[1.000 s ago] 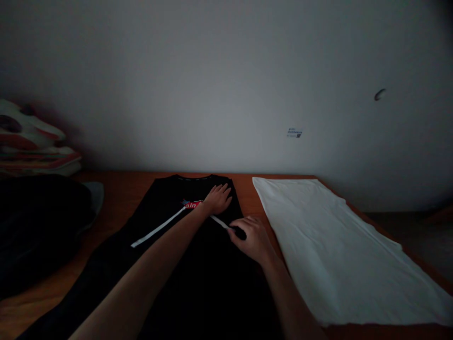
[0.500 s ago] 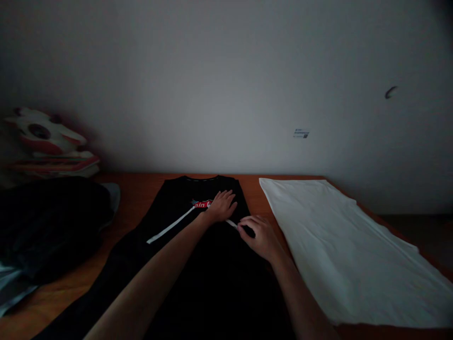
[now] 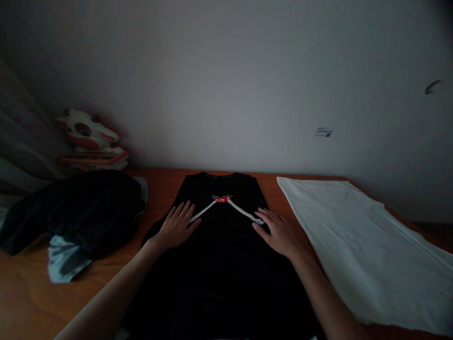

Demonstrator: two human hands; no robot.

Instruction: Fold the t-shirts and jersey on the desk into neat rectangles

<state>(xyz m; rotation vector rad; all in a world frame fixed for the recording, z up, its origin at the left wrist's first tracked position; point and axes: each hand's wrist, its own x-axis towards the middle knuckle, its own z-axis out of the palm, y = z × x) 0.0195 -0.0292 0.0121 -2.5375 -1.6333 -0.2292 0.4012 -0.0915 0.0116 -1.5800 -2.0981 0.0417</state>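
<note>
A black shirt (image 3: 222,264) lies spread out in front of me, its neckline toward the wall. On its chest is a red printed patch (image 3: 222,199) with white letters, and a white strip slants down from each side of it. My left hand (image 3: 177,223) rests flat on the shirt's left side, fingers spread, over the lower end of the left white strip (image 3: 202,211). My right hand (image 3: 275,230) lies on the right side with fingers stretched out, touching the end of the right white strip (image 3: 244,211).
A white garment (image 3: 354,236) lies flat on the wooden surface (image 3: 31,293) to the right. At left is a heap of dark clothing (image 3: 95,212) with a light grey part. Behind it a cow-like plush toy (image 3: 88,130) sits on stacked books (image 3: 95,159) by the wall.
My left hand has moved left from the chest print to the shirt's left side. My right hand has opened from a pinch on the right strip. The view has turned slightly left.
</note>
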